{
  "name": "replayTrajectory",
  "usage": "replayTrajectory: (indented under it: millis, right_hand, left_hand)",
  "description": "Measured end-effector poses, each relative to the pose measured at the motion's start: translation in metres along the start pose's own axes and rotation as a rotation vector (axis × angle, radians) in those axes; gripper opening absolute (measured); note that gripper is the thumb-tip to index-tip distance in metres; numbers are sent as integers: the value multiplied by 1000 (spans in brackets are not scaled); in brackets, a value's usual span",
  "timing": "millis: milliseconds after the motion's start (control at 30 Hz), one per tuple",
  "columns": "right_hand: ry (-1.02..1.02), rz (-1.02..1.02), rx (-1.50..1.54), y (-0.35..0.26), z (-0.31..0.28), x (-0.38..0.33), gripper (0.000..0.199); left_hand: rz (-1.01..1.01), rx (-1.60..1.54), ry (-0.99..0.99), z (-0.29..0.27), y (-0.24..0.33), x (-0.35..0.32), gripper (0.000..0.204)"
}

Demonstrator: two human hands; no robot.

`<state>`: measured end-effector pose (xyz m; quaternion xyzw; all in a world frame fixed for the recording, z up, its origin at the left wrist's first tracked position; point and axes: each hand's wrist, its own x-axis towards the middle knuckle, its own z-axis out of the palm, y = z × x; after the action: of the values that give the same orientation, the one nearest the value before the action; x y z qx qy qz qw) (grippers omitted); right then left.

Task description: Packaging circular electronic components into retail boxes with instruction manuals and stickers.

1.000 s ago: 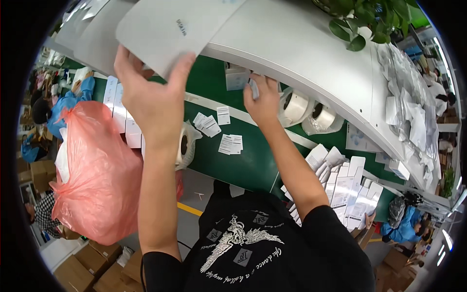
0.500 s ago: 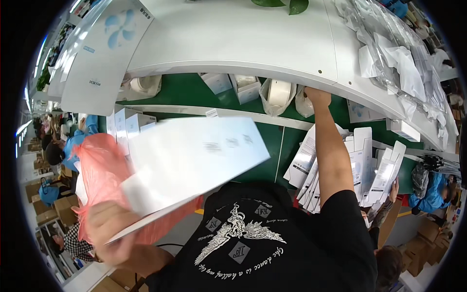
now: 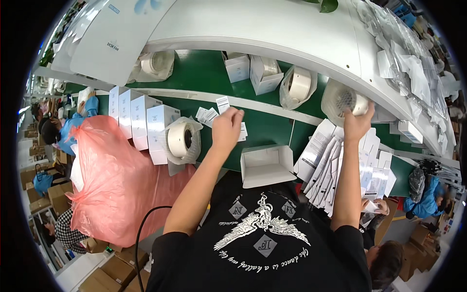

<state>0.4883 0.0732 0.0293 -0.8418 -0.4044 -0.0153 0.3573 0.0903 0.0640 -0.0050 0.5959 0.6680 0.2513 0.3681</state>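
Two hands are up over the green surface (image 3: 262, 129). The left hand (image 3: 226, 127) has its fingers pinched together on one small white slip (image 3: 223, 104), held just above a little heap of similar slips (image 3: 207, 115) lying on the green. The right hand (image 3: 356, 120) reaches to the far side and its fingers are closed around one bagged white fan (image 3: 343, 100) under the curved white shelf (image 3: 272, 29). One open white box (image 3: 266, 164) sits empty between the two forearms, close to the body. Four upright white boxes (image 3: 141, 119) stand in a row at the left, with one bagged fan (image 3: 181, 138) just beside them and a pink plastic bag (image 3: 109, 180) below. Farther back lie two more open boxes (image 3: 253, 72) and two bagged fans (image 3: 297, 85). Folded white leaflets (image 3: 335, 165) are fanned out by the right forearm.
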Motion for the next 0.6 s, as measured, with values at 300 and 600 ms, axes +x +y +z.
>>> replayTrajectory:
  millis: [300,600]
  right_hand:
    - [36,91,466,21,-114,-119,104]
    - [129,245,345,28,-143,-181,95]
  left_hand:
    - [48,652,51,58,-231,135,88]
    - [140,306,11,67,-243,184,32]
